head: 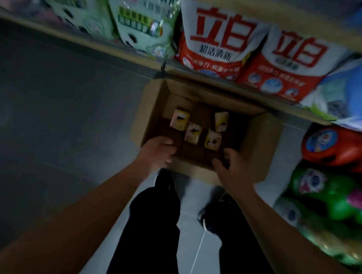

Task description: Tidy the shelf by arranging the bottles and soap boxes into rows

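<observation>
We reach both hands down to the cardboard box (262, 141) on the floor. Our left hand (158, 151) curls at its near-left rim; our right hand (230, 166) hovers with spread fingers, empty. Four soap boxes (192, 133) lie loose inside, likely awaiting shelving.

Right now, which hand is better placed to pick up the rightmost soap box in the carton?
Probably the right hand: it hovers open just below that yellow soap box, while the left hand sits farther left.
</observation>
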`<control>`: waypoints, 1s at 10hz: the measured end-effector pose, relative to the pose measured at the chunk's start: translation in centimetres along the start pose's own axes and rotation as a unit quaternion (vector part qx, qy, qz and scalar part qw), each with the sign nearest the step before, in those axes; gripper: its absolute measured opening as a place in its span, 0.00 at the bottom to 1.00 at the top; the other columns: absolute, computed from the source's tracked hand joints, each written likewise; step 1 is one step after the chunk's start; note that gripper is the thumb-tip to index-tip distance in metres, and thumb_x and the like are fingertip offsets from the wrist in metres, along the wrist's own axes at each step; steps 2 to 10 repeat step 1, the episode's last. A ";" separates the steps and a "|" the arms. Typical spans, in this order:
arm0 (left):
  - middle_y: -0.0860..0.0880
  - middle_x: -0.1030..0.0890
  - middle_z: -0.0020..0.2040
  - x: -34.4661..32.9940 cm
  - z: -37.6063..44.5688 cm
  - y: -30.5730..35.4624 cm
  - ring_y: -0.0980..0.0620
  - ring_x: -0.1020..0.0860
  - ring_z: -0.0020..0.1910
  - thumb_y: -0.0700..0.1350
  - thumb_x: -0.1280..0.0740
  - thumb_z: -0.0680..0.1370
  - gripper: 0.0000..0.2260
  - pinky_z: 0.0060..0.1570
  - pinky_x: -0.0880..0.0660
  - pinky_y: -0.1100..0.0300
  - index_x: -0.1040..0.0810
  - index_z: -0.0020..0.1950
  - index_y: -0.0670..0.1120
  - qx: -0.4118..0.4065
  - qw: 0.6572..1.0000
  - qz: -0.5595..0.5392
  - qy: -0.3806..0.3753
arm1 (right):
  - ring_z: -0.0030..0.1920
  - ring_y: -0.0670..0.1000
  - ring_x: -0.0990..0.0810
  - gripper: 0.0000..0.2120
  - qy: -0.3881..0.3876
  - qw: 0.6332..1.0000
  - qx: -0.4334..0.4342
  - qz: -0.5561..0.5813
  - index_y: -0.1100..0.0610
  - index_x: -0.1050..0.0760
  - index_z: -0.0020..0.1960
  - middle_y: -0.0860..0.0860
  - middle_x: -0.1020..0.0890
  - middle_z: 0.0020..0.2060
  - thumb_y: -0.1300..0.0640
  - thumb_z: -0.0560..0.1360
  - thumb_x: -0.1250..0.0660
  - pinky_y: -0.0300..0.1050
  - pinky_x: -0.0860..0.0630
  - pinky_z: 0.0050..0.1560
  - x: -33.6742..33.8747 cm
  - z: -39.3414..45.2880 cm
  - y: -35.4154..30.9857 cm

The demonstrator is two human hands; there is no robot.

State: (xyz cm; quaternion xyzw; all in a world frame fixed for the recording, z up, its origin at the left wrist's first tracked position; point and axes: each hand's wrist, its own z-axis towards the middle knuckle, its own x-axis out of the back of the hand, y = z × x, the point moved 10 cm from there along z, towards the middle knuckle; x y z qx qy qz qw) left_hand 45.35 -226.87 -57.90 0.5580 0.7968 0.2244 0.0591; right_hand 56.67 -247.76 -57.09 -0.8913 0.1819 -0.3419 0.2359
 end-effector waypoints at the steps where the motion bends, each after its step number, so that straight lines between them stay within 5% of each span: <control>1: 0.45 0.24 0.40 0.6 -13.1 1.2 0.51 0.26 0.31 0.38 0.38 0.80 0.05 0.32 0.28 0.63 0.25 0.53 0.45 0.021 0.998 -0.031 -0.046 | 0.62 0.56 0.24 0.21 -0.020 0.999 -0.027 0.004 0.57 0.29 0.68 0.57 0.23 0.63 0.51 0.78 0.33 0.41 0.32 0.57 3.7 -12.1 -4.5; 10: 0.45 0.24 0.40 0.6 -13.1 1.2 0.51 0.26 0.31 0.38 0.38 0.80 0.05 0.32 0.28 0.63 0.25 0.53 0.45 0.021 0.998 -0.031 -0.046 | 0.62 0.56 0.24 0.21 -0.020 0.999 -0.027 0.004 0.57 0.29 0.68 0.57 0.23 0.63 0.51 0.78 0.33 0.41 0.32 0.57 3.7 -12.1 -4.5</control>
